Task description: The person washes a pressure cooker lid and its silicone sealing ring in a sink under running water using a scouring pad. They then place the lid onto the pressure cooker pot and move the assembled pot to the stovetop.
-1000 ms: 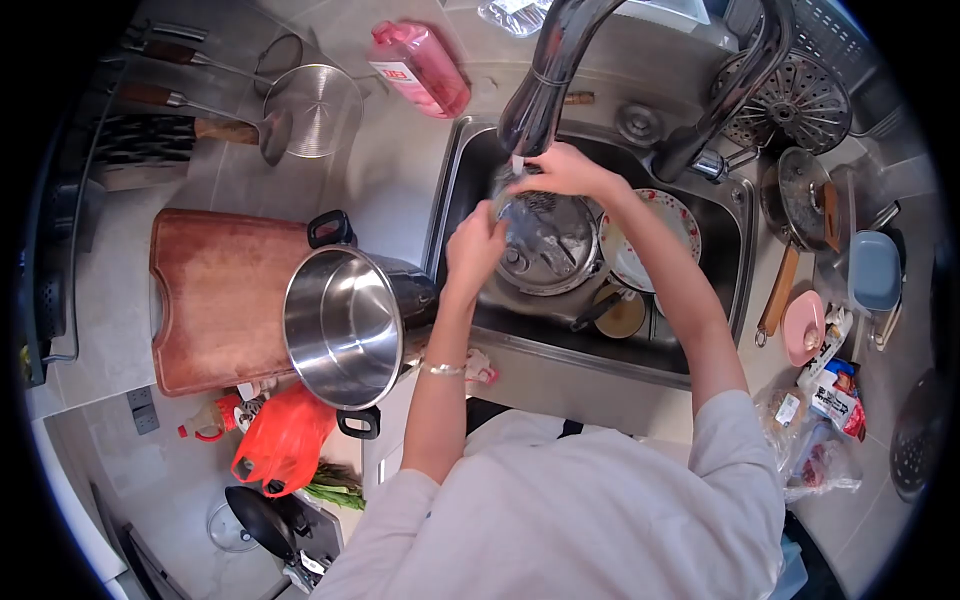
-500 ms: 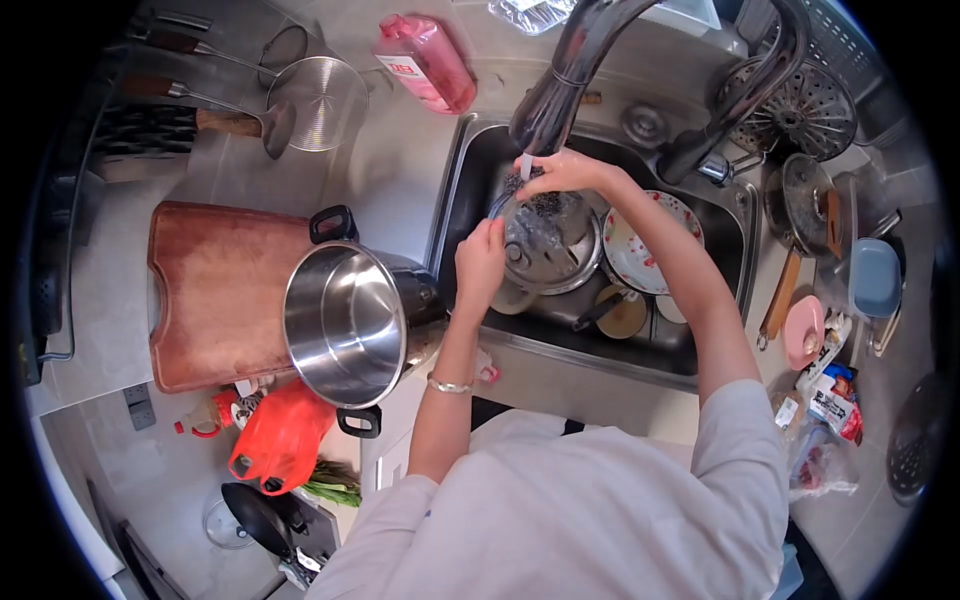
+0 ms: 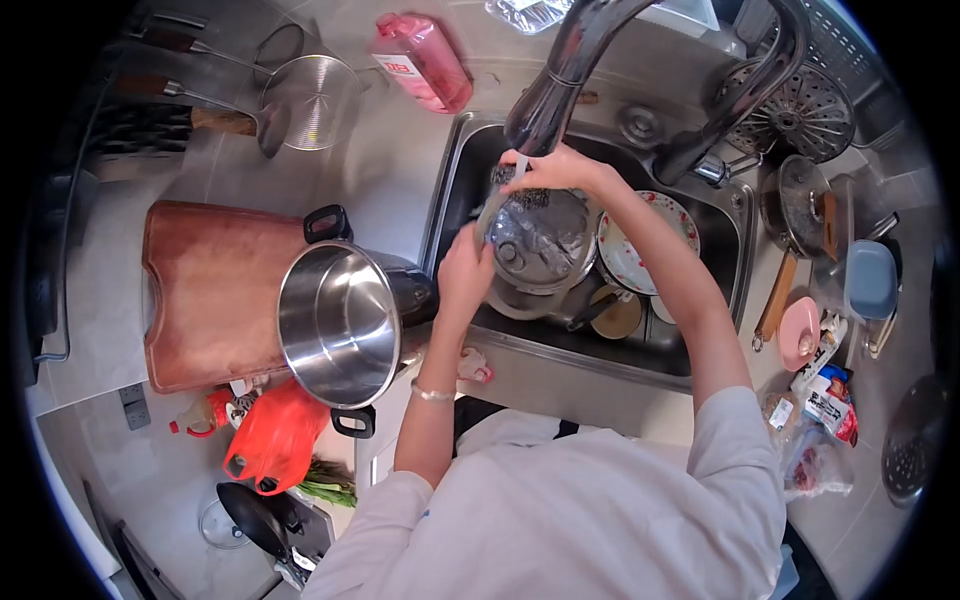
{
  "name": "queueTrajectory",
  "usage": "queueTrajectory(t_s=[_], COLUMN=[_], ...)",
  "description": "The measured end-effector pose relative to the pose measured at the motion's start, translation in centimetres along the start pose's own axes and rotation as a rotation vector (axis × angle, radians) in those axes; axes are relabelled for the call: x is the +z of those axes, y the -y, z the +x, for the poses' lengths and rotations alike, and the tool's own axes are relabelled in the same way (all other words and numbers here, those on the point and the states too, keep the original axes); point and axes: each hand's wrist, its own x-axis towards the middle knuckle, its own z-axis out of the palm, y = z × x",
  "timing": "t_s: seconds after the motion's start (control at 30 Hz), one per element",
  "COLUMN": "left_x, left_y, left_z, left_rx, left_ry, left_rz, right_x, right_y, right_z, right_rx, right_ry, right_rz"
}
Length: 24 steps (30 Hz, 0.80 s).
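Observation:
My left hand (image 3: 465, 270) is closed on the near side of a pale, band-like ring (image 3: 489, 212), which looks like a rubber sealing ring. Under the tap's spout, my right hand (image 3: 548, 172) grips a dark, wiry scourer (image 3: 530, 196) against the ring's far part; the fingers partly hide the contact. Clear water runs down beside these fingers. Below the hands, a round metal lid (image 3: 545, 245) lies in the sink, wet and shiny. A white plate with red patterns (image 3: 640, 255) sits to its right, partly covered by my right forearm.
The steel sink (image 3: 590, 350) also holds a dark-handled utensil (image 3: 600, 312). A dark tap (image 3: 548, 105) arches overhead. Left of the sink stands a deep steel pot (image 3: 340, 325), beside a wooden cutting board (image 3: 225, 295). A pink bottle (image 3: 425, 65) is behind; a lidded pan (image 3: 800, 205) stands right.
My left hand has moved slightly down and left, and more of the pale ring shows between my hands. My right hand stays under the spout. The whole view has shifted a little.

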Motion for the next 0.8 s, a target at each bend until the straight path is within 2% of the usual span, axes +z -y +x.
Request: queueTrajectory(t_s=[0.03, 0.07, 0.13, 0.23, 0.27, 0.33, 0.53, 0.57, 0.67, 0.8], left_x=[0.3, 0.6, 1.1, 0.9, 0.8, 1.0, -1.0, -1.2, -2.0, -2.4], left_y=[-0.6, -0.5, -0.7, -2.1, -2.5, -1.8, -1.7, -1.9, -2.7, -3.0], left_z=[1.2, 2.4, 4.2, 4.7, 4.5, 4.0, 1.0, 0.5, -0.7, -2.3], left_rx=[0.021, -0.019, -0.096, -0.093, -0.101, -0.112, -0.297, -0.328, -0.37, -0.341], left_ry=[-0.06, -0.018, 0.072, 0.081, 0.101, 0.075, 0.157, 0.154, 0.125, 0.117], left_rz=[-0.045, -0.043, -0.047, 0.12, 0.178, 0.075, -0.323, -0.364, -0.426, -0.404], right_x=[0.4, 2.0, 2.6, 2.2, 2.1, 1.4, -0.3, 0.1, 0.0, -1.2], right_y=[0.6, -0.2, 0.4, 0.1, -0.1, -0.1, -1.1, -2.0, -4.4, -5.2], right_z=[0.2, 1.0, 1.6, 1.1, 0.9, 0.5, -0.6, -0.6, -0.8, -1.2], right_rx=[-0.07, -0.199, -0.103, 0.054, 0.029, -0.028, 0.097, 0.043, -0.067, -0.027], right_ry=[0.0, -0.008, 0.039, 0.01, 0.033, 0.085, 0.064, -0.026, -0.14, -0.106], right_rz=[0.115, 0.087, 0.042, 0.064, 0.097, 0.16, 0.224, 0.212, 0.307, 0.269])
